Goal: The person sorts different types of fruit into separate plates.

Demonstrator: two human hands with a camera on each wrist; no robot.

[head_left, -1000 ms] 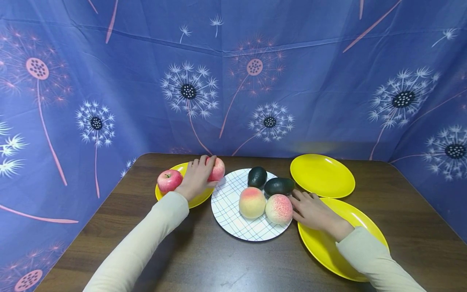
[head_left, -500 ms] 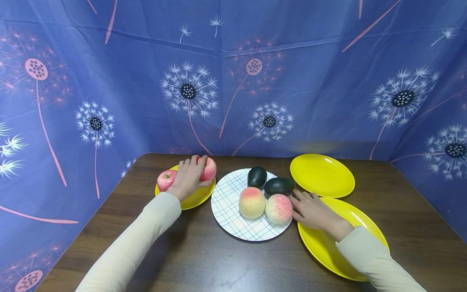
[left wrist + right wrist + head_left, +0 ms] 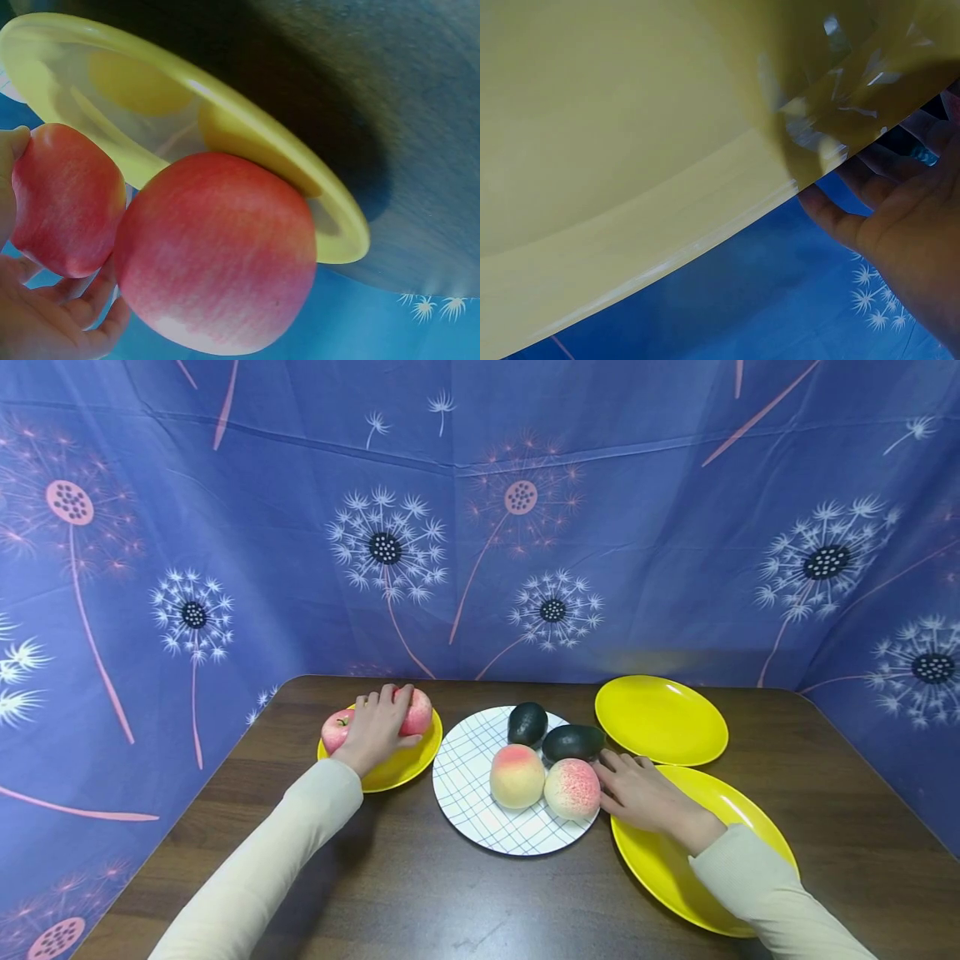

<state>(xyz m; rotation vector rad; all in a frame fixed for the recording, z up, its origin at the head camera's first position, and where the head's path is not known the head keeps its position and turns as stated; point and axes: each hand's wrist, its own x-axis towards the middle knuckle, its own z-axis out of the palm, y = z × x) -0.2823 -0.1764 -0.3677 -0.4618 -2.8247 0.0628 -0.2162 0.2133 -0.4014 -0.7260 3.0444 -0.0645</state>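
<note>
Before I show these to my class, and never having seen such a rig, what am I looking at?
No robot here: these are a person's bare hands. The wide picture comes from a camera on the head, the two close ones from cameras on the wrists. On the wooden table, the left hand grips an apple over a small yellow plate that bears a second apple. Beside it, a checked plate holds two peaches and two dark green fruits, probably avocados. The right hand appears to hold nothing; it lies over a larger yellow plate, near the checked one. Another yellow plate lies behind.
</note>
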